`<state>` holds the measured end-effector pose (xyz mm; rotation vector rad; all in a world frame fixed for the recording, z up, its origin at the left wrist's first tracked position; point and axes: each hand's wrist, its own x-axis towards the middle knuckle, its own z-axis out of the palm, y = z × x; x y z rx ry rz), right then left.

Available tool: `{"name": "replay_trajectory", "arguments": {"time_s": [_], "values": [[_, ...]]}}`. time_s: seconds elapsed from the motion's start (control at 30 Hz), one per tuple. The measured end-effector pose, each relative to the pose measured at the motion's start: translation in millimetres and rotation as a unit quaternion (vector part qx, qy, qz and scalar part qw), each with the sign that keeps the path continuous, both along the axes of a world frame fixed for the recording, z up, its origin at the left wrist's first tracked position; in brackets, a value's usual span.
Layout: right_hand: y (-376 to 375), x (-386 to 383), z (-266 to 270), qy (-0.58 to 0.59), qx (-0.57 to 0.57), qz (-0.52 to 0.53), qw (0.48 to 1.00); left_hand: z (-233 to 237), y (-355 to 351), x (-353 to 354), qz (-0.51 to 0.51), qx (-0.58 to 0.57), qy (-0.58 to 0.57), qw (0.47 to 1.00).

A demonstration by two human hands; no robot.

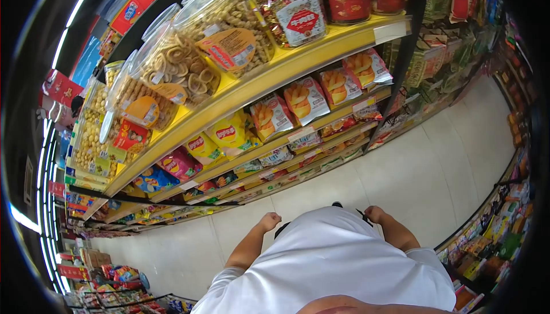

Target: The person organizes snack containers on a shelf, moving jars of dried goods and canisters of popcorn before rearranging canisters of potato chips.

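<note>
Down at five o'clock in the view, a white shirt (332, 256) fills the lower frame, both bare arms reaching out ahead of it. The left hand (269, 221), at six o'clock, is curled into a fist with nothing visible in it. The right hand (375, 214), near four o'clock, is closed the same way. A small dark strap-like bit (362, 213) lies just beside it, but I cannot tell whether it is held. Both fists hang over the pale tiled floor (412, 171). The low shelf packets (286, 177) are the nearest goods, at twelve o'clock from the left hand and apart from it. Higher up, orange-printed snack bags (306, 99) hang below a yellow shelf (321, 50), which carries clear tubs (223, 22) toward eleven o'clock.
</note>
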<state>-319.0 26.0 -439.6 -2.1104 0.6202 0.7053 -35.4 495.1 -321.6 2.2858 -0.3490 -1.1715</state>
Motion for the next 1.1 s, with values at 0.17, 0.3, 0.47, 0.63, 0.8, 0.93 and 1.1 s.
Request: {"name": "replay_trajectory", "arguments": {"time_s": [0.17, 0.3, 0.47, 0.63, 0.8, 0.93, 1.1], "values": [[-29, -47, 1, 0.041, -0.094, 0.28, 0.954, 5, -15, 11, -0.027, 0.023, -0.02, 0.999], [-57, -75, -47, 0.051, -0.164, 0.425, 0.889, -8, -22, 11, -0.017, -0.011, -0.024, 0.999], [-70, -47, -46, 0.014, -0.174, 0.435, 0.883, -11, -20, 0, 0.0, -0.021, -0.026, 0.999], [-56, 36, 18, 0.065, -0.04, 0.068, 0.995, -16, 5, -15, 0.046, -0.021, -0.008, 0.999], [-46, 95, 12, -0.033, -0.026, 0.131, 0.991, -1, 24, -24, 0.074, 0.022, -0.001, 0.997], [-38, 114, 21, -0.033, -0.021, 0.131, 0.991, -7, 39, -32, 0.104, 0.032, 0.005, 0.994], [-34, 108, 26, 0.027, -0.052, 0.196, 0.979, -8, 50, -38, 0.122, 0.019, 0.013, 0.992]]}}
